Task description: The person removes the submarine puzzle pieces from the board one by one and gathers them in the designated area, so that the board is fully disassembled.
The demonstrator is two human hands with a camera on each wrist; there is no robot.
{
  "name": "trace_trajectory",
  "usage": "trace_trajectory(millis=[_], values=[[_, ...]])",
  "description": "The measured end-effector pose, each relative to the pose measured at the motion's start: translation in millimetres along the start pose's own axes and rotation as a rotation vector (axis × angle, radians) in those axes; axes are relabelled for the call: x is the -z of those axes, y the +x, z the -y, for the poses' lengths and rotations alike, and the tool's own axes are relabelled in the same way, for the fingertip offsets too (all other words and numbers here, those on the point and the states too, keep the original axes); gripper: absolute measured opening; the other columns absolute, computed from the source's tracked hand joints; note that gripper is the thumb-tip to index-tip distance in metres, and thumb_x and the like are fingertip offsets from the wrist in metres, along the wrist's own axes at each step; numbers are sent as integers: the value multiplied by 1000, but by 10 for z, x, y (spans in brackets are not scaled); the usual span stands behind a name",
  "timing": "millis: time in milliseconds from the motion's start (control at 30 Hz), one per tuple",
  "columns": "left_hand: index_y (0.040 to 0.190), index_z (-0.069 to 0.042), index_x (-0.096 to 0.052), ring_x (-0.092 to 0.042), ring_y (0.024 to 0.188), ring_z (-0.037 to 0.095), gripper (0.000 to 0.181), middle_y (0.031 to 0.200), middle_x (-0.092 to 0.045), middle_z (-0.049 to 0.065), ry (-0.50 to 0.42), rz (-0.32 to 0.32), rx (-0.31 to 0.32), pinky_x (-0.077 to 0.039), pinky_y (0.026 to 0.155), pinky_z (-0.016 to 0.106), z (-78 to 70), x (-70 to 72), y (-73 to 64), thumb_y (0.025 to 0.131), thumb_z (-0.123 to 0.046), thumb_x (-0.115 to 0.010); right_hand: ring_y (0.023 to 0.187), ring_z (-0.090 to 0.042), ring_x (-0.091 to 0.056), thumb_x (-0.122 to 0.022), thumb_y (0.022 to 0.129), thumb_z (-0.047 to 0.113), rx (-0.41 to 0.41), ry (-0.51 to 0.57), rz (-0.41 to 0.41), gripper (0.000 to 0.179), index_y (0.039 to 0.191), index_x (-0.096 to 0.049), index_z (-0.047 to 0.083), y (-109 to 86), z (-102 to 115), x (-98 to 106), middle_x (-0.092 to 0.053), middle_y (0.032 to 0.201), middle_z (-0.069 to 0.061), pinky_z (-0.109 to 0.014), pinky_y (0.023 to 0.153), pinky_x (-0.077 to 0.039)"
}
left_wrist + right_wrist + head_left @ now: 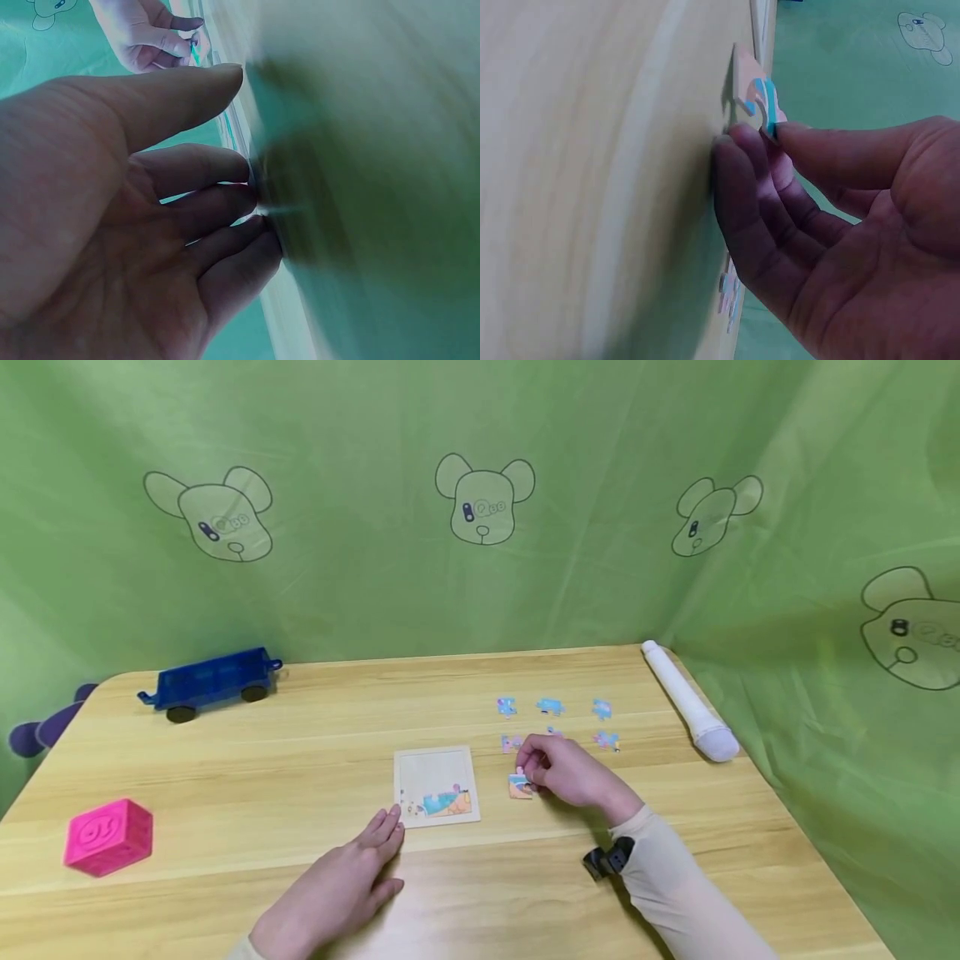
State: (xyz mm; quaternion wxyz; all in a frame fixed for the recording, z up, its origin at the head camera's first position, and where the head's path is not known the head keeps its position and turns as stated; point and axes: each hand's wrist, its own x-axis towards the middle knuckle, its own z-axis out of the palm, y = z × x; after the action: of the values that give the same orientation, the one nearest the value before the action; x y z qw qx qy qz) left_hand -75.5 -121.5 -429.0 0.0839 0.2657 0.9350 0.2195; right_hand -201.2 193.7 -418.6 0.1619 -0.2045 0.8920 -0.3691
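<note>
A square wooden puzzle tray lies on the table, with joined puzzle pieces along its lower edge. My left hand rests beside it, fingertips touching the tray's lower left corner; in the left wrist view its fingers reach to the tabletop. Right of the tray, my right hand pinches a puzzle piece between thumb and fingers. In the right wrist view this piece shows orange and blue, tilted a little off the table.
Several loose puzzle pieces lie in two rows beyond my right hand, one partly hidden by it. A white microphone lies at the right edge. A blue toy wagon stands back left, a pink cube at front left. Green cloth surrounds the table.
</note>
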Motion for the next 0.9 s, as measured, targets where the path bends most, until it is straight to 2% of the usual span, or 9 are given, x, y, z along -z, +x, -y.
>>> trace_trajectory(millis=[433,633,900], values=[[137,12,-48,-33,138,39,61,152,-34,25,13,4,-7,-37,107,49,16,3,-6,91,-22,-71,83,-18,-54,-61,93,-3,-13,-68,-30,9,98,-62,4,13,-27,-21,-58,87,-3,-34,76,-48],[137,12,-48,-33,139,38,61,152,-33,24,6,10,-11,-37,107,49,23,-2,-10,91,-22,-71,85,-17,-54,-64,94,2,69,-66,-37,6,100,-63,4,7,25,-69,-59,90,-1,-34,77,-49],[137,12,-48,-32,139,39,62,152,-32,25,3,4,-20,-37,107,49,31,-4,-11,91,-21,-71,88,-16,-57,-61,96,7,155,-18,26,11,106,-63,3,55,229,-146,-61,94,2,-33,80,-51]])
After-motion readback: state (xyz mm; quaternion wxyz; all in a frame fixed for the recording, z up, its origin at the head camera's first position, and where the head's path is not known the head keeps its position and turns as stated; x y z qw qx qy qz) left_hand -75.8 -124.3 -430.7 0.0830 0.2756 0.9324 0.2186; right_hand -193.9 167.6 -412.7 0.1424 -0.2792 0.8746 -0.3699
